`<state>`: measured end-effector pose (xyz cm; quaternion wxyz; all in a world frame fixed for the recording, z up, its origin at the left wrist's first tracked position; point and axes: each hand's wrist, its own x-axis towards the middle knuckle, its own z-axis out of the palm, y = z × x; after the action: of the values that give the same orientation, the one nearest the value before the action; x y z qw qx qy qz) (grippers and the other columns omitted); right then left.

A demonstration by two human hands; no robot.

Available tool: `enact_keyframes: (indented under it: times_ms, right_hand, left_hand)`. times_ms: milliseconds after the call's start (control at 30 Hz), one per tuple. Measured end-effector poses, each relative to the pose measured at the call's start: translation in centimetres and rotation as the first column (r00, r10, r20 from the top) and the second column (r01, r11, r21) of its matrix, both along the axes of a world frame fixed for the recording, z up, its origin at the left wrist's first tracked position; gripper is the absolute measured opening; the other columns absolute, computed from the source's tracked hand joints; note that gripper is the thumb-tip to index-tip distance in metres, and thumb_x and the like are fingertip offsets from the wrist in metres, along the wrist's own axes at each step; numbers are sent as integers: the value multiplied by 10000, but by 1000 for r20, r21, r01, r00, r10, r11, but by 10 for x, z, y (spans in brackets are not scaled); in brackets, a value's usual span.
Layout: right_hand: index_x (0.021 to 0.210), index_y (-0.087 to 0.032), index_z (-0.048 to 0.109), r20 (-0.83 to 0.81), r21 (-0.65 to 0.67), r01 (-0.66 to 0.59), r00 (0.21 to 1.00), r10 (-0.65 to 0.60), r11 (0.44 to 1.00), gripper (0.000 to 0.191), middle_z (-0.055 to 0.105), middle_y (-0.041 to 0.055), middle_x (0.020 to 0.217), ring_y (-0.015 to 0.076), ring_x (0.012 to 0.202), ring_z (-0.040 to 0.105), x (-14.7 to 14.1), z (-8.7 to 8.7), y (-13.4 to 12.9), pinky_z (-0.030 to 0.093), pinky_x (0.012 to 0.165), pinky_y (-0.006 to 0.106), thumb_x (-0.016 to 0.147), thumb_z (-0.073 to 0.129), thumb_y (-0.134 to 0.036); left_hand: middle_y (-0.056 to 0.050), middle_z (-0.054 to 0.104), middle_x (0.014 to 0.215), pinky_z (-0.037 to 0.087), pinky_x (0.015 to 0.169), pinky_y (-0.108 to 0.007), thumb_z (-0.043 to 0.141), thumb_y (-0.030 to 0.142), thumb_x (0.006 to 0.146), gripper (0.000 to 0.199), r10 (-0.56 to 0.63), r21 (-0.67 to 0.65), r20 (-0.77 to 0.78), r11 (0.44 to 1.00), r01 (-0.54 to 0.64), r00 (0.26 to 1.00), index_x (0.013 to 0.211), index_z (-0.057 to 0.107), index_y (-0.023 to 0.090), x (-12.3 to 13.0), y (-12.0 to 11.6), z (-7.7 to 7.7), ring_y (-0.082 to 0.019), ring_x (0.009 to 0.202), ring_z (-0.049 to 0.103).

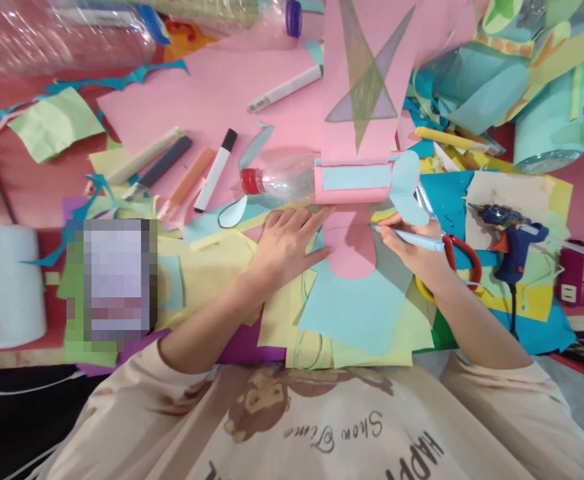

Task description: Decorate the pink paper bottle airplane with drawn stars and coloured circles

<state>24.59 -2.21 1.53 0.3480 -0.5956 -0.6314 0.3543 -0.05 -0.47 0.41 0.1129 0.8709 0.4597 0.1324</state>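
As the left hand (pixel 292 241) lies spread, the right hand (pixel 419 253) has a blue marker (pixel 412 237) at the pink paper (pixel 351 243)!
Here at the near edge of the table (pixel 55 339), around its middle, the rounded pink piece lies on a light-blue sheet (pixel 352 310), and the right hand has the marker pinched in its fingers, tip down by the pink's right side; the left hand, palm down, grips nothing, its fingertips reaching the pink's left side. Just beyond, a clear bottle (pixel 289 180) lies sideways, red cap (pixel 252 181) to the left, its other end wrapped in pink. Scissors (pixel 465 257) sit just beside the right wrist, and over towards the table's right edge, there's a blue glue gun (pixel 515 252)!
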Motion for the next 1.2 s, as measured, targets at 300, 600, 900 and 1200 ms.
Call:
enact_keyframes:
  times_ms: [300,600,900,1200]
  right_hand:
    - [765,-182,634,115,-4,-135,984,135,991,59,655,-16,645,100,528,556,-8,20,-4,413,507,225,809,606,-208]
    - [735,-173,601,154,-22,-228,961,229,973,78,597,-32,609,74,516,504,-18,31,-9,377,508,201,809,588,-153]
    - [723,-190,521,135,-11,-367,921,365,930,128,569,-32,628,79,546,494,-26,28,-24,394,548,206,843,554,-160]
    - [754,-189,517,109,-29,-418,902,418,908,110,599,-13,677,83,577,503,-29,29,-28,405,563,210,862,537,-175]
  left_hand:
    - [-61,613,881,397,822,-378,598,426,863,558,5,-24,7,1000,-5,1000,1360,483,200,0,0,-1,-250,869,572]
    - [-54,605,854,393,797,-369,607,425,860,572,0,-1,14,1000,0,1000,1370,477,199,0,0,-1,-242,838,570]
    - [-56,614,866,399,800,-365,617,422,853,565,-6,29,3,1000,5,1000,1356,491,197,0,-1,-2,-243,844,573]
    - [-56,616,860,407,809,-367,620,455,850,575,-6,45,1,999,6,1000,1349,499,197,0,0,-2,-245,844,580]
